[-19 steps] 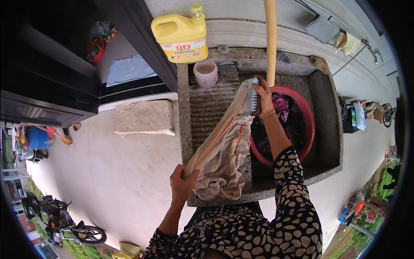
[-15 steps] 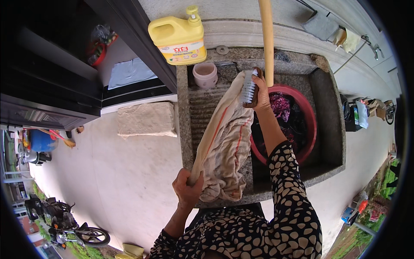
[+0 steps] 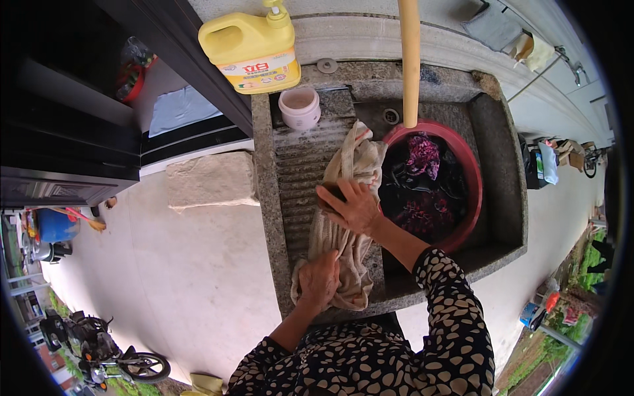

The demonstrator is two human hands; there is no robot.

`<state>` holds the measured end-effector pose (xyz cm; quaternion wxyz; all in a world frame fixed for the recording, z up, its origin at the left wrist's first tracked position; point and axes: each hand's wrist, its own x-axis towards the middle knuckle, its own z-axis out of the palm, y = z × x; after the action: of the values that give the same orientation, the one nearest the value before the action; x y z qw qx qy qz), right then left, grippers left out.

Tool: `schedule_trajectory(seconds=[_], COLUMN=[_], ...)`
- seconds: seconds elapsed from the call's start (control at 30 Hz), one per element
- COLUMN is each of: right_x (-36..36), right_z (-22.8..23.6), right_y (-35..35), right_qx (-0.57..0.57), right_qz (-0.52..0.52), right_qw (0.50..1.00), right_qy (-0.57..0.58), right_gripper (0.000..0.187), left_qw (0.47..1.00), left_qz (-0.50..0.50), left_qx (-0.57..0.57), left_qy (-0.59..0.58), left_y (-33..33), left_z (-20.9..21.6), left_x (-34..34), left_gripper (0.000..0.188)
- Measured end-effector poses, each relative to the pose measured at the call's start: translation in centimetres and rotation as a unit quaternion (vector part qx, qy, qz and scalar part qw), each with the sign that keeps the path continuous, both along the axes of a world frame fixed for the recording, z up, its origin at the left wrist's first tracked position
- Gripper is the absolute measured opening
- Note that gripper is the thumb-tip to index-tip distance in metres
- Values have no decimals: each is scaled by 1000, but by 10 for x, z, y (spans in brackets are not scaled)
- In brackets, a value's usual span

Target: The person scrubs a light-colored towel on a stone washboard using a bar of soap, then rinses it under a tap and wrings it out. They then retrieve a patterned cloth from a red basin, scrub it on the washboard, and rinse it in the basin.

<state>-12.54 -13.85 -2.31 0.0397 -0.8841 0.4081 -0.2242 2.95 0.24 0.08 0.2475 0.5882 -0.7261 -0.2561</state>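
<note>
A cream cloth with orange-red stripes (image 3: 362,170) lies bunched lengthwise along the ridged stone washboard (image 3: 295,204) of the sink. My right hand (image 3: 356,210) is closed round a brown scrub brush (image 3: 332,193) and presses it onto the middle of the cloth; the bristles are hidden beneath. Lower down, at the cloth's near end, my left hand (image 3: 318,280) grips a fold of it against the stone. Right of the cloth, in the sink basin, sits a red tub (image 3: 477,191) with dark water and clothes, one of them a pink-and-black patterned garment (image 3: 422,157).
A pink-white round jar (image 3: 299,110) stands at the washboard's far left corner, with a yellow pump jug (image 3: 249,53) behind it. A tan pipe (image 3: 409,66) hangs down over the tub's far edge. The stone sink's raised rim (image 3: 525,191) borders the right side.
My right hand has brought the brush down and nearer, onto the cloth. The cloth, stretched before, now lies bunched on the washboard. My left hand has shifted right onto it.
</note>
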Motion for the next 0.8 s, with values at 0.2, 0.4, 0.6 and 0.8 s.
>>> schedule_trajectory(seconds=[0.2, 0.4, 0.6, 0.8], right_x=[-1, 7, -22, -13], right_z=[-1, 10, -20, 1], right_y=[-122, 14, -89, -96], right_qx=[242, 63, 61, 201], right_qz=[-322, -79, -269, -329], right_qw=[915, 995, 958, 923], right_qy=[-13, -25, 81, -1], right_gripper=[54, 58, 52, 52], left_qw=[1000, 996, 997, 995], left_qz=[9, 70, 52, 74], left_qx=[-23, 62, 53, 59], left_qy=[-3, 1, 0, -16], left_y=[-3, 1, -3, 1], left_z=[2, -5, 4, -4], left_x=[-4, 3, -11, -2], left_gripper=[18, 19, 18, 15])
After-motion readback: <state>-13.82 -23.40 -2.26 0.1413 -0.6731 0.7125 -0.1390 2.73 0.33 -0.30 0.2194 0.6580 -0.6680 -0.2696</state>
